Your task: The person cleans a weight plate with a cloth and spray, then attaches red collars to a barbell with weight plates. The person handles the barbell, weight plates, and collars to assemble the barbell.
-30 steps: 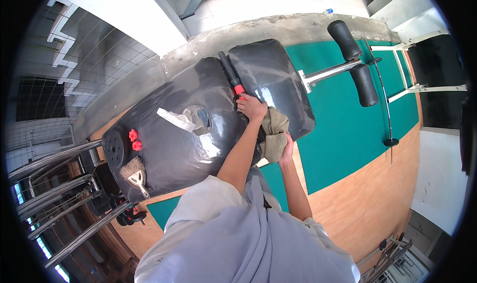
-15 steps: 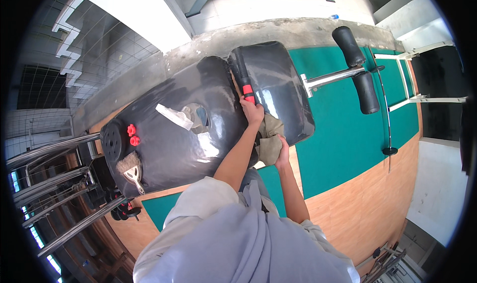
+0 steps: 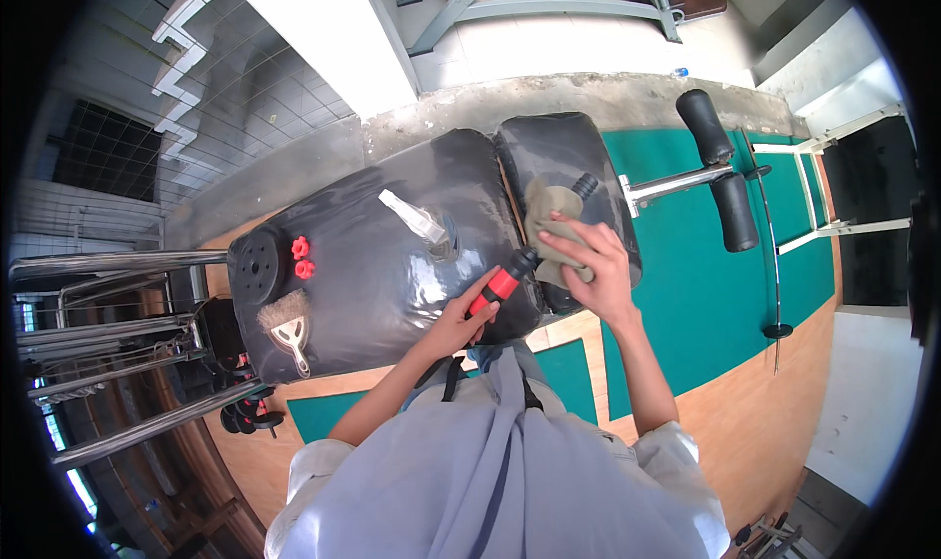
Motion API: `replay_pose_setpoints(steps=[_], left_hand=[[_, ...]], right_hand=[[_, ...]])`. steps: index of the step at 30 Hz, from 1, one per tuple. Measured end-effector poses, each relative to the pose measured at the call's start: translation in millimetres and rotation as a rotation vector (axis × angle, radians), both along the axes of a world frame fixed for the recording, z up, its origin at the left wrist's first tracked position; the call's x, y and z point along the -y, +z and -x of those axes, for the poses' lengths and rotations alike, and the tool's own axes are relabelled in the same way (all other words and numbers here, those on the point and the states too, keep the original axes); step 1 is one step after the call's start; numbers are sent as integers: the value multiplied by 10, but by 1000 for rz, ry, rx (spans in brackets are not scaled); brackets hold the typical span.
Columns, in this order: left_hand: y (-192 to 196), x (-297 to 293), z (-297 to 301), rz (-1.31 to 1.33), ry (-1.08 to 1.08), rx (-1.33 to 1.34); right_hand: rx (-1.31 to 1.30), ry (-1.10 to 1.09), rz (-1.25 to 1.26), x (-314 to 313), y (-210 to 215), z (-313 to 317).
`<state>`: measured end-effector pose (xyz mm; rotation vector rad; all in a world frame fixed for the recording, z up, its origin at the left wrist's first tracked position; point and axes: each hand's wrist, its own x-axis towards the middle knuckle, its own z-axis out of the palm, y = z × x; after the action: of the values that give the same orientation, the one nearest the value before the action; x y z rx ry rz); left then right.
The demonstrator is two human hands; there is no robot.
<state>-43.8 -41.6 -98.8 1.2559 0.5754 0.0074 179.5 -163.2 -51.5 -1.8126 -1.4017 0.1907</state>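
Held in my left hand (image 3: 465,318) is a black-and-red bar (image 3: 504,282), gripped round its red part and slanting up over the bench. My right hand (image 3: 600,263) pinches an olive-grey cloth (image 3: 545,216) wrapped about the bar's farther stretch. Beyond the cloth a ribbed black end (image 3: 585,185) pokes out; the middle of the bar is covered. Both hands are above the black padded bench (image 3: 382,294), which looks wrapped in shiny film. On its left pad lies a white object with a clear part (image 3: 414,218), its kind unclear.
At the bench's left end lie a black weight plate (image 3: 259,264), two red star-shaped nuts (image 3: 302,258) and a white-handled brush (image 3: 289,332). Black foam rollers (image 3: 731,211) stick out on the right. A thin barbell (image 3: 769,235) rests on green matting (image 3: 676,333). Chrome rails (image 3: 127,259) stand left.
My left hand has moved nearer and left, and the bar now slants differently. My right hand and the cloth have moved up over the bar's far part. The view has shifted slightly.
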Motion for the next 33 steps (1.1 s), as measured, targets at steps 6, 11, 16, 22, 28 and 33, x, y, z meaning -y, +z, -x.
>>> replay_pose_setpoints(steps=[6, 11, 16, 22, 28, 33], left_hand=[[572, -302, 746, -95, -12, -37], [667, -478, 1247, 34, 129, 144], [639, -686, 1894, 121, 185, 155], [500, -892, 2216, 128, 263, 367], [423, -1124, 2534, 324, 157, 525], [415, -1293, 2555, 371, 147, 493]], right_hand=[[396, -47, -228, -613, 626, 253], [527, 361, -232, -798, 677, 1309], [496, 88, -256, -1266, 919, 1346], [554, 477, -322, -1471, 727, 2183], [562, 230, -440, -2017, 1002, 2061], [560, 369, -378, -2040, 893, 2264]])
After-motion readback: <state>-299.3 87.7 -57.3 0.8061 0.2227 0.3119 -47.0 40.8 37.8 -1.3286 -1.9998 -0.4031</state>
